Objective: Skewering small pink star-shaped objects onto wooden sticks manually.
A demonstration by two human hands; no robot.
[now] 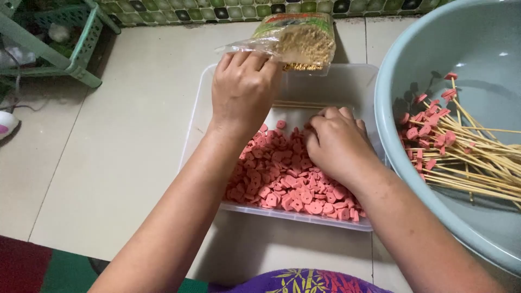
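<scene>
A heap of pink sausage slices (287, 182) is left unskewered under the clenched fingers of the right hand (337, 142), the left hand (244, 89) is curled just above, and finished skewers (461, 154) are stacked in the basin (412, 49).

A pale tiled floor (125, 135) is being used as the carrying surface. A clear plastic tray (202, 116) is being borne at the middle, a large grey-blue basin (401, 70) just beside it on the right. A green plastic rack (59, 51) is being carried far left, and a red-and-green mat (32, 268) is lying near left.
</scene>
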